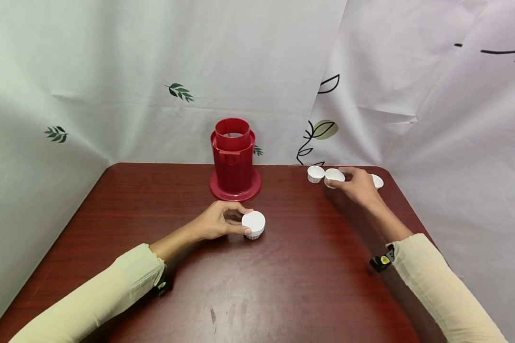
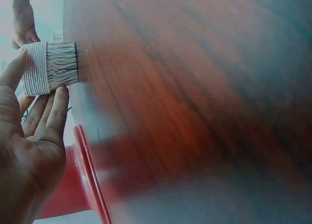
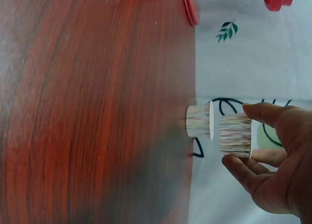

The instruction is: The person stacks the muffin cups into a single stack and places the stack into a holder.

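Observation:
My left hand (image 1: pixel 220 221) pinches a stack of white paper baking cups (image 1: pixel 253 224) between thumb and fingers, near the table's middle. In the left wrist view, several nested rims show on the stack (image 2: pixel 48 69), above a streaky patterned side. At the back right, my right hand (image 1: pixel 360 186) pinches a single paper baking cup (image 1: pixel 334 176) by its sides. The right wrist view shows that cup (image 3: pixel 236 135) raised off the table. Just left of it stands another paper cup (image 1: pixel 315 174). A further white cup (image 1: pixel 377 181) is partly hidden behind the right hand.
A red plastic holder (image 1: pixel 233 166) with a round base and an open cylinder on top stands at the table's back edge. White printed cloth (image 1: pixel 249 57) hangs behind the brown wooden table (image 1: pixel 283 295) and along its sides.

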Tool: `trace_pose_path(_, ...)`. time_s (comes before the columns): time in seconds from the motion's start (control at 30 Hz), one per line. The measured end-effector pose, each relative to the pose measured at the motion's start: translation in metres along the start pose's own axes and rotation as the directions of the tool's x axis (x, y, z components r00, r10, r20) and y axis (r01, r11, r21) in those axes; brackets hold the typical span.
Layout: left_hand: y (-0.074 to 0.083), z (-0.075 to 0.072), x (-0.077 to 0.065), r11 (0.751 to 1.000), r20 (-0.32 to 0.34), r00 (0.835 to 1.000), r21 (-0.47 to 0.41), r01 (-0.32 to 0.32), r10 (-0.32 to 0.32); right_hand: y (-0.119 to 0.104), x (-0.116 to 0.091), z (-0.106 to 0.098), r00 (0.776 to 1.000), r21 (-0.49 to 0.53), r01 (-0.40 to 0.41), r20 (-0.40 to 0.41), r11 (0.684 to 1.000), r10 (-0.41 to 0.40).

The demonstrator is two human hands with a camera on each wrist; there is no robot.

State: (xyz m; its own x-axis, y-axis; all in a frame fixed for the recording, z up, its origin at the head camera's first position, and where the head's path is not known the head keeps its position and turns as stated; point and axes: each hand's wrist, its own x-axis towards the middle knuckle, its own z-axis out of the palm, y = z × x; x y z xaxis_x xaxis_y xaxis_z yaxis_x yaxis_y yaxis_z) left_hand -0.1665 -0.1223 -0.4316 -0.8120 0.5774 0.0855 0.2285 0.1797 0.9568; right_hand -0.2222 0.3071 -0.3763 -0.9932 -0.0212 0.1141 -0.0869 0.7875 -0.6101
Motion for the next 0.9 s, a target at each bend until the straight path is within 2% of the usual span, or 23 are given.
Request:
trace_pose_path(0.43, 0.001, 0.0, 0.001, 1.0, 0.001, 1.0, -0.002, -0.005, 0.005, -0.037, -0.009, 0.012, 0.997, 0.051, 0.059, 0.045, 0.997, -0.061)
trace_pose_path(0.9, 0.002, 0.0, 0.001, 1.0, 0.001, 1.0, -0.002, 0.004, -0.004, -0.077, -0.029, 0.041, 0.98, 0.179, 0.112, 0.142, 0.977, -0.139)
